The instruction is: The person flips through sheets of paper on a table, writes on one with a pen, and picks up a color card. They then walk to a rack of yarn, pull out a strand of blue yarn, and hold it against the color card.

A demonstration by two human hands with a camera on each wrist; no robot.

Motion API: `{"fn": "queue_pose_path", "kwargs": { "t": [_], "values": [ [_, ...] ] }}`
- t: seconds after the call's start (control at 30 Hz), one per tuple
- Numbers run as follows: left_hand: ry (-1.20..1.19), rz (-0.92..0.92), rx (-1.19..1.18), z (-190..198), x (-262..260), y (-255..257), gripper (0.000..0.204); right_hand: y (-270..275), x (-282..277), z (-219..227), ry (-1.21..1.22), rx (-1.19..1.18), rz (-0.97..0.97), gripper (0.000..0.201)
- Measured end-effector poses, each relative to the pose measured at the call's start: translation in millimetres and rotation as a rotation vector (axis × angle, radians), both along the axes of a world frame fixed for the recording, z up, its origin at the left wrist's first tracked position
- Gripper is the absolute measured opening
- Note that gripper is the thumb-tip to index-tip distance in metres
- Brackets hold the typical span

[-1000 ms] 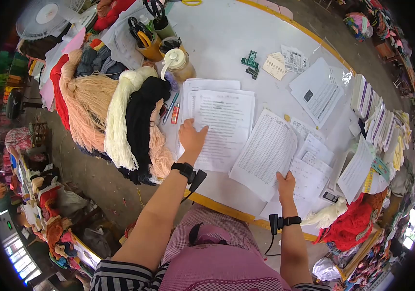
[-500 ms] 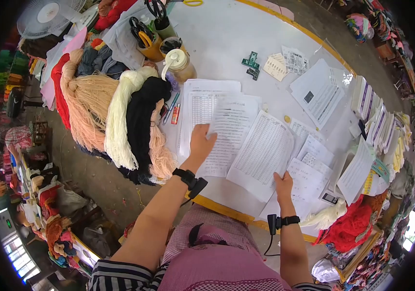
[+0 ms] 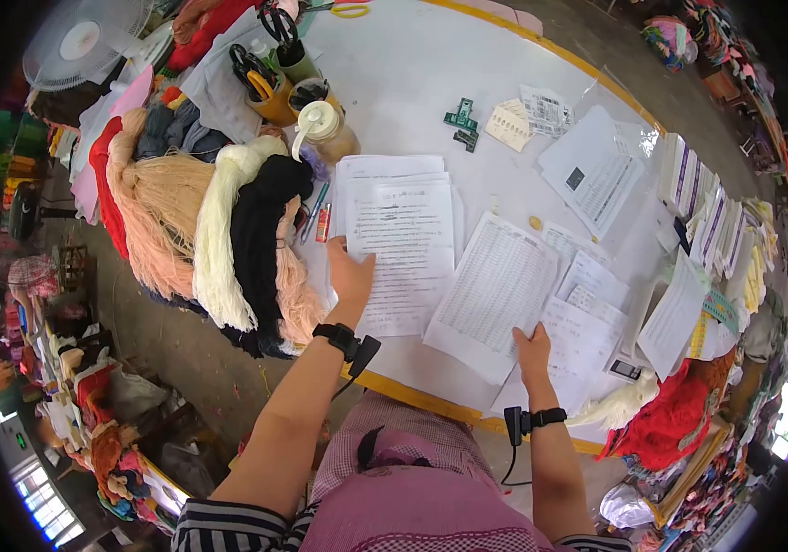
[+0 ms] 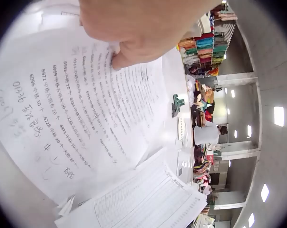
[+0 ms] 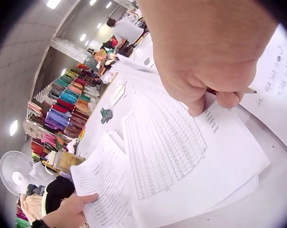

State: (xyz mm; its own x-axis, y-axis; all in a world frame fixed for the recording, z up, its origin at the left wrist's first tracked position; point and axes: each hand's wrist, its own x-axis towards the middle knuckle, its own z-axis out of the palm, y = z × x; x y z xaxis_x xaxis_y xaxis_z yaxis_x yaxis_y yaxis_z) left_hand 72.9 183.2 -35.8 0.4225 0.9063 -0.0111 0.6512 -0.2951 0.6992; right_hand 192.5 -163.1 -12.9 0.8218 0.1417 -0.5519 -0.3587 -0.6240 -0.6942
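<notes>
My left hand (image 3: 351, 279) pinches the left edge of a sheet of typed lines (image 3: 408, 267), thumb on top. Beneath it lie more papers (image 3: 389, 166), partly covered. Many of the typed lines are struck through, and handwriting (image 4: 29, 109) runs along the sheet's lower end. With its fingers curled round a pencil (image 5: 251, 90), my right hand (image 3: 532, 354) rests on the lower right of a sheet printed with a number table (image 3: 491, 290). The pencil's tip pokes out past the knuckles, most of its length hidden by the hand. Handwritten papers (image 3: 583, 331) lie right of that.
Skeins of yarn (image 3: 228, 239) lie along the table's left side. Behind them stand a lidded jar (image 3: 328, 133) and pots of scissors (image 3: 270, 97). A green clip-like piece (image 3: 461, 124) lies further back. Stacked booklets (image 3: 689, 184) and red yarn (image 3: 666, 419) line the right.
My left hand slid the typed sheet right, uncovering a table page, then brought it back left over the pile. My right hand stays at the table sheet's lower right.
</notes>
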Motion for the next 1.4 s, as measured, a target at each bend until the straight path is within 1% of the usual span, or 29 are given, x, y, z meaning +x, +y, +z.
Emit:
{"fn": "queue_pose_path", "kwargs": {
  "t": [0.07,0.1,0.17,0.2,0.27,0.3,0.37,0.4,0.43,0.5,0.53,0.6,0.63,0.7,0.73,0.8,0.83,0.9,0.93,1.0,1.03,1.1,1.13,1.2,1.23,1.3,1.33,1.37,1.4],
  "values": [
    [-0.067,0.122,-0.379,5,1,3,0.044,2,-1,5,0.006,0.006,-0.006,0.032],
    [-0.069,0.118,-0.379,0,-2,6,0.044,2,-1,5,0.012,0.012,-0.008,0.032],
    [-0.301,-0.012,-0.811,-8,-10,11,0.040,0,-1,2,0.012,0.021,-0.011,0.031],
    [-0.300,-0.018,-0.811,-8,-13,11,0.040,-1,-1,2,0.013,0.031,-0.012,0.031],
    [-0.277,-0.159,-0.512,-8,-18,10,0.034,-3,-2,2,0.013,0.052,-0.023,0.031],
    [-0.278,-0.167,-0.514,-2,-18,12,0.034,-4,-1,3,0.013,0.072,-0.030,0.030],
    [-0.360,-0.110,-0.490,17,-19,19,0.031,-7,-1,4,0.027,0.096,-0.050,0.030],
    [-0.458,-0.050,-0.639,17,-20,23,0.030,-8,0,5,0.044,0.122,-0.061,0.030],
    [-0.459,-0.053,-0.640,15,-21,26,0.030,-10,0,5,0.042,0.121,-0.064,0.030],
    [-0.459,0.022,-0.620,12,-21,31,0.031,-11,2,6,0.084,0.181,-0.114,0.029],
    [-0.461,0.019,-0.623,9,-20,35,0.031,-12,2,7,0.081,0.180,-0.117,0.029],
    [0.173,-0.172,0.144,5,-17,42,0.037,-13,0,6,0.085,0.209,-0.131,0.029],
    [0.170,-0.171,0.143,3,-15,42,0.037,-14,0,4,0.083,0.207,-0.130,0.029],
    [0.175,-0.111,0.204,-2,-8,39,0.045,-11,-2,-1,0.068,0.184,-0.126,0.033],
    [0.173,-0.112,0.203,-3,-6,40,0.045,-10,-3,-3,0.066,0.182,-0.128,0.033],
    [0.096,0.007,-0.003,-4,-3,42,0.045,-7,-5,-5,0.053,0.215,-0.148,0.031],
    [0.097,0.007,-0.002,-3,-2,43,0.045,-5,-4,-5,0.054,0.216,-0.149,0.031],
    [0.109,-0.015,-0.328,-1,-3,47,0.045,-2,-3,-3,0.074,0.172,-0.107,0.029],
    [0.110,-0.017,-0.327,0,-4,49,0.045,0,-3,-2,0.075,0.173,-0.110,0.029],
    [-0.362,0.029,-0.932,4,-6,50,0.043,2,-2,0,0.075,0.155,-0.109,0.028],
    [-0.360,0.027,-0.933,7,-6,48,0.043,3,-2,1,0.075,0.155,-0.111,0.028],
    [-0.407,-0.055,-0.799,12,-8,43,0.041,4,-1,5,0.050,0.122,-0.090,0.027],
    [-0.405,-0.057,-0.799,13,-12,46,0.041,4,0,8,0.050,0.122,-0.093,0.027],
    [-0.070,-0.218,-0.128,19,-23,58,0.034,1,4,16,0.076,0.075,-0.108,0.026],
    [-0.071,-0.223,-0.129,31,-29,64,0.034,0,5,14,0.075,0.074,-0.113,0.026],
    [-0.316,-0.157,-0.517,66,-46,73,0.033,-1,7,10,-0.027,0.171,-0.159,0.025],
    [-0.443,-0.111,-0.651,86,-49,71,0.032,2,7,11,-0.028,0.170,-0.166,0.025],
    [-0.568,-0.063,-0.784,98,-54,69,0.031,10,7,13,0.026,0.195,-0.175,0.023],
    [-0.594,-0.029,-0.885,96,-61,69,0.035,22,7,14,0.079,0.223,-0.181,0.021]
  ]
}}
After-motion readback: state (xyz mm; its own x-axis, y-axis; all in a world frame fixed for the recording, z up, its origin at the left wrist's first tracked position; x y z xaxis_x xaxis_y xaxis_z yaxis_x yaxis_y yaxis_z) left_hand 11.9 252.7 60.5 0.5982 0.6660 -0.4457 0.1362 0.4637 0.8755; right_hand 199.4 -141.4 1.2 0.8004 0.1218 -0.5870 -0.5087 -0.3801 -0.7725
